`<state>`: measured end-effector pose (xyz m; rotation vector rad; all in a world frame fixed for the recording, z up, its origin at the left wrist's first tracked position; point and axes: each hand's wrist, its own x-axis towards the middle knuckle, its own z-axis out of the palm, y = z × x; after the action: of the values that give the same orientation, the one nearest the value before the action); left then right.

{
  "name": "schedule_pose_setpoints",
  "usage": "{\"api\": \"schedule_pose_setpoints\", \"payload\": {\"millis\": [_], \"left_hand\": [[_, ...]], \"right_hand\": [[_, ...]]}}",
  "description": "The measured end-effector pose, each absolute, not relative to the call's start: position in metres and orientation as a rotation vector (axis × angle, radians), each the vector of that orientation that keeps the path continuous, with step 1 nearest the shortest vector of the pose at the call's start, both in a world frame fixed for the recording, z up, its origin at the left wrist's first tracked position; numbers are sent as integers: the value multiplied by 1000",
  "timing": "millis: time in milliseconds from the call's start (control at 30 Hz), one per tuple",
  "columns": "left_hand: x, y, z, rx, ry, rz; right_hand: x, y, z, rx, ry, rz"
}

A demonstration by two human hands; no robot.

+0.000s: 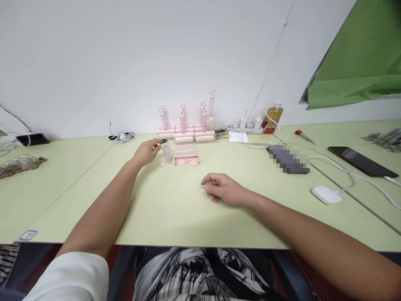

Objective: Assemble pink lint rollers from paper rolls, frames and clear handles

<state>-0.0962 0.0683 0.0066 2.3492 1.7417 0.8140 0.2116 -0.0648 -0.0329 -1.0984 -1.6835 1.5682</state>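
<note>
Near the middle of the table, my left hand (146, 153) pinches the upper rim of a small pale tube (166, 151) with a dark open top. Beside its foot lies a small pink piece (162, 161). Just right of the tube stands an open pink case (187, 156) with two round pink parts in its lower half and the lid raised. My right hand (224, 189) rests over the table to the right and nearer to me, its fingers loosely curled and apart, with nothing visible in them.
Against the wall, several pink cases (184, 137) are stacked, with slim heart-topped tubes (182, 119) standing on them. Further right are a power strip (247, 128), a drink bottle (273, 118), a screwdriver (304, 136), phones (361, 161), white cables and a white charger (326, 195).
</note>
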Motion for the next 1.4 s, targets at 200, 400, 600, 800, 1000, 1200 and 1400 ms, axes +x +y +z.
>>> {"api": "schedule_pose_setpoints", "payload": {"millis": [200, 400, 600, 800, 1000, 1200, 1400], "left_hand": [[-112, 74, 15, 2128, 2087, 1210], [-71, 30, 52, 1423, 1457, 1876], [26, -44, 16, 1309, 955, 959], [40, -22, -17, 2275, 1331, 577], [30, 1, -21, 2542, 1674, 96], [25, -25, -15, 2592, 1590, 19], [20, -42, -11, 2653, 1555, -86]], "right_hand": [[212, -65, -35, -1081, -1683, 1567], [214, -61, -38, -1011, -1678, 1516], [215, -63, -31, -925, -1543, 1328], [218, -57, -23, -1163, -1519, 1071], [220, -50, -31, -1184, -1551, 1103], [218, -56, -28, -1150, -1626, 1141], [218, -57, -27, -1189, -1659, 1136]]}}
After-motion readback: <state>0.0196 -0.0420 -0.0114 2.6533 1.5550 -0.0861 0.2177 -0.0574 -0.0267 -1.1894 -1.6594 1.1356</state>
